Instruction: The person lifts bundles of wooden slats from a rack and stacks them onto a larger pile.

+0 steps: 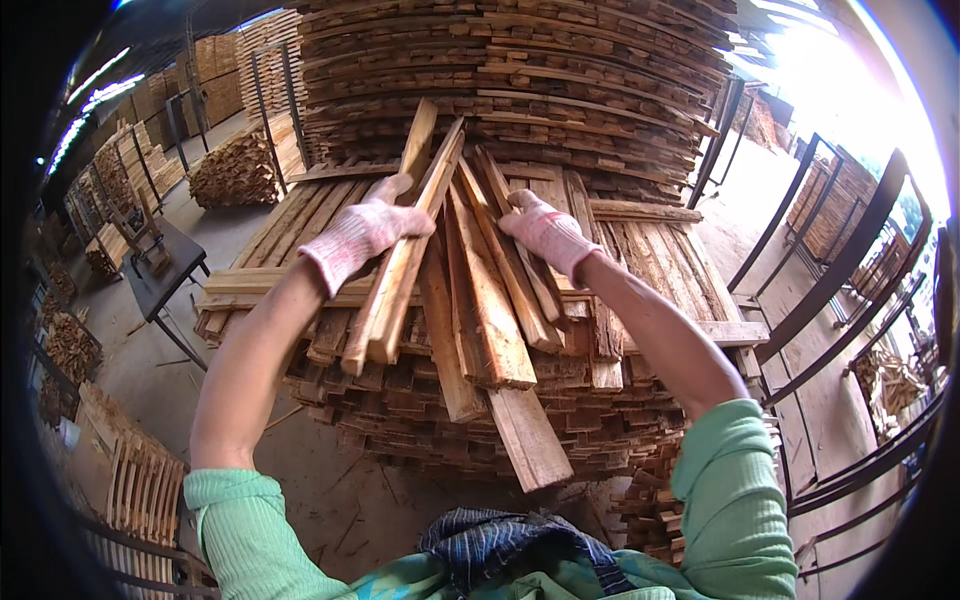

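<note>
My left hand (368, 228), in a pinkish-white knitted glove, is closed round long rough wooden slats (408, 262) that lean to the right at their far ends. My right hand (548, 232), gloved the same way, is closed on the right edge of a fan of slats (497, 300); its fingertips are partly hidden. Between the hands several loose slats spread toward me, and one (532, 440) juts past the near edge of the stack. All of them rest over a waist-high stack of boards (675, 265) with crosswise strips.
A tall wall of layered boards (520, 80) rises just behind the stack. Dark metal frames (850, 270) stand on the right. To the left are a dark metal bench (165, 265) and a bundle of wood (235, 175). Wood scraps lie on the floor (350, 500).
</note>
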A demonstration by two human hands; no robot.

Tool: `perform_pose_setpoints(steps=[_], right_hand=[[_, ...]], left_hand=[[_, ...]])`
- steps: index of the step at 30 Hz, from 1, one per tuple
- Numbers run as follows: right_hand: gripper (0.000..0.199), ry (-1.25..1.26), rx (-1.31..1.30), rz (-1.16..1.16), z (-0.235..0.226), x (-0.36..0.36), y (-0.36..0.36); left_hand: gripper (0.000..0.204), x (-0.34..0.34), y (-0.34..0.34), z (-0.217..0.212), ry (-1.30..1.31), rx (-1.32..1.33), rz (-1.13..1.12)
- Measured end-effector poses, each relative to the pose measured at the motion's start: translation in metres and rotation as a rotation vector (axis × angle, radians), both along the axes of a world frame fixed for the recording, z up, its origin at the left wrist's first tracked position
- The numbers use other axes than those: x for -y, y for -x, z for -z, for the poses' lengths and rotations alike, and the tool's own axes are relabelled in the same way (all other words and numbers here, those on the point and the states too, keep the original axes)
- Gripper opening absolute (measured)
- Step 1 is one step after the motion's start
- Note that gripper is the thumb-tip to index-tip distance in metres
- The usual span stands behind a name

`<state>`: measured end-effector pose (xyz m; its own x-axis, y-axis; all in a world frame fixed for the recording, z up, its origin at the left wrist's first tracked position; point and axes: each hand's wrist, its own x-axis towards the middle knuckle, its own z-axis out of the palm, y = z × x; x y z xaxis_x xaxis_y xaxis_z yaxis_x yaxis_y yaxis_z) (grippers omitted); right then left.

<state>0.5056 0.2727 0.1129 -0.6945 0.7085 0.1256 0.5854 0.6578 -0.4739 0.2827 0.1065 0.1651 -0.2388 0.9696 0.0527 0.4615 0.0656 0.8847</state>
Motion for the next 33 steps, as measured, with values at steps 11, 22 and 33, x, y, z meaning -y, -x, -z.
perform_pose_setpoints(steps=[11, 22, 33], right_hand=[[0.055, 0.607, -0.551, -0.071, -0.033, -0.001, -0.054], [0.08, 0.098, 0.297, 0.37, 0.01, -0.045, -0.252], [0.046, -0.165, 0.117, 0.21, 0.062, -0.033, -0.137]], left_hand=[[0.091, 0.021, -0.069, -0.033, 0.523, -0.742, -0.098], [0.089, 0.006, -0.083, -0.045, 0.696, -1.016, -0.241], [0.089, 0.035, -0.012, -0.008, 0.204, -0.567, -0.257]])
